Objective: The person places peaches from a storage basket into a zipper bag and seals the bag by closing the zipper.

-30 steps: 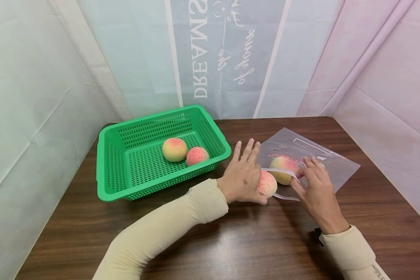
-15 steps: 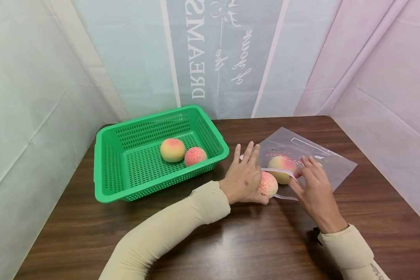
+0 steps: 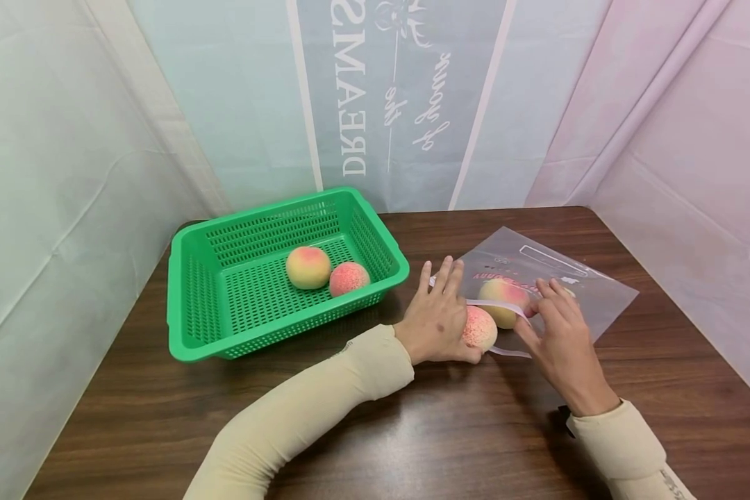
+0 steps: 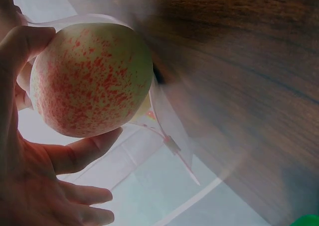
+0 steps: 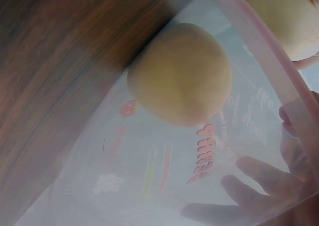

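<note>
My left hand (image 3: 434,323) grips a speckled pink-and-cream peach (image 3: 480,329) between thumb and index finger, the other fingers stretched out. That peach is right at the mouth of a translucent zip bag (image 3: 603,300) printed with red lettering. With thumb and fingers, my right hand (image 3: 562,351) pinches the upper edge of the bag's mouth and keeps it raised. Inside the bag lies a second peach (image 5: 182,76), yellow with a pink top. In the left wrist view the speckled peach (image 4: 92,81) fills the gap between thumb and index finger, the bag's slider beyond it.
A green plastic basket (image 3: 275,337) stands to the left with two peaches in it: a yellow one (image 3: 309,268) and a speckled pink one (image 3: 349,279). Beneath everything is a dark wooden table (image 3: 375,444), with cloth-like walls behind and at both sides.
The speckled peach has shifted very slightly right, toward the bag, with my left hand. My right hand keeps its hold on the bag's edge. The head view has turned a little.
</note>
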